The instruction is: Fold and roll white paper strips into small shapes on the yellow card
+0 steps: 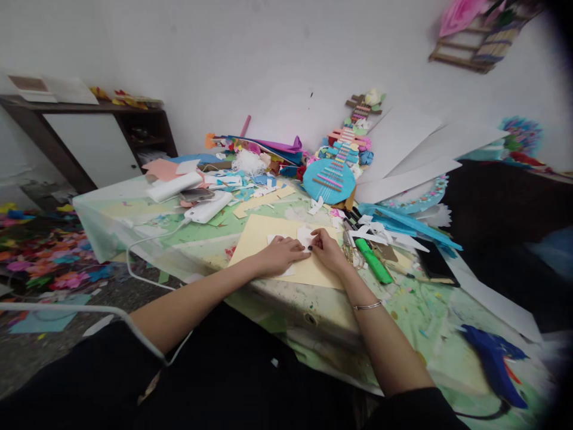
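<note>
My left hand [281,254] lies knuckles up on a small white paper piece [305,234], fingers pressed down on it. My right hand [328,249] meets it from the right, its fingertips pinching the same white paper. The paper rests on a pale yellow sheet [257,234] spread over the low table [147,236]. A thin bracelet [367,306] circles my right wrist.
A green marker [373,261] and scissors [351,251] lie right of my hands. A blue paper guitar [331,176], coloured paper scraps, a white power bank [208,208] with cable and white sheets [403,149] crowd the back. A blue glue gun [492,361] lies front right. Paper flowers [45,257] cover the floor at left.
</note>
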A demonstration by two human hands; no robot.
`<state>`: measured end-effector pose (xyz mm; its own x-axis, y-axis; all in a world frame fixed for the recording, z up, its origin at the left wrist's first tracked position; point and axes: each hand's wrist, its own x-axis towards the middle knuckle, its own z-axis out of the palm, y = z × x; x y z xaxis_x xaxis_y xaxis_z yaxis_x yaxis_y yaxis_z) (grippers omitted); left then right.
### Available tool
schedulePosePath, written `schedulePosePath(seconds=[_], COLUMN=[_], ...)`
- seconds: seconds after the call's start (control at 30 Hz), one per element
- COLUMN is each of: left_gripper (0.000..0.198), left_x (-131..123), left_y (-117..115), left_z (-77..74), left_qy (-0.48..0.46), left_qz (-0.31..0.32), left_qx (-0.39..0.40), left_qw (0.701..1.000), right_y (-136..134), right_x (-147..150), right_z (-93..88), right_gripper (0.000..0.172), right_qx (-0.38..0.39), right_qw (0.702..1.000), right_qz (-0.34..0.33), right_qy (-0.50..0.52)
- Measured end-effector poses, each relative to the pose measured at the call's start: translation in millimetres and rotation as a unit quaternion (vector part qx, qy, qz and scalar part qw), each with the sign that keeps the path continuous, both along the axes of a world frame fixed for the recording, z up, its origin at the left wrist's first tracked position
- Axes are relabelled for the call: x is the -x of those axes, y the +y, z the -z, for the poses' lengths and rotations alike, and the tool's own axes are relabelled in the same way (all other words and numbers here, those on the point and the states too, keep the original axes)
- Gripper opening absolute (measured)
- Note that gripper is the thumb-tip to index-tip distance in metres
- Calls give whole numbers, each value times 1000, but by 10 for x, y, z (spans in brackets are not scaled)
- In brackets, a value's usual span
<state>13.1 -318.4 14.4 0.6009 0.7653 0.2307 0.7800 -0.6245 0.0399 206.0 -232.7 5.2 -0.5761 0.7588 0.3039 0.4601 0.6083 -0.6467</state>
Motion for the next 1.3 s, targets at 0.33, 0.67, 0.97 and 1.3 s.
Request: schedulePosePath(seconds=[0.33, 0.67, 0.97, 1.3], left_gripper=[41, 41, 35, 32], left_x=[-1, 3, -1, 7], left_y=[15, 12, 6, 12], left_z=[27, 35, 66, 77], left_qy=[-6, -10, -106, -84], left_qz=[1, 1, -23, -8], left_qx=[-7, -7, 14, -2], left_qw=[1000, 1000, 994, 996], right_y=[13, -22, -22, -24], right_x=[-23, -24, -13, -24], right_z=[-42, -62, -90, -82], right_gripper=[23, 20, 6, 8], right_qx=[-12, 27, 4, 0], right_qw=[999, 998, 1000, 1000], right_qz=[32, 31, 6, 2], right_qy=[15, 36, -5, -18])
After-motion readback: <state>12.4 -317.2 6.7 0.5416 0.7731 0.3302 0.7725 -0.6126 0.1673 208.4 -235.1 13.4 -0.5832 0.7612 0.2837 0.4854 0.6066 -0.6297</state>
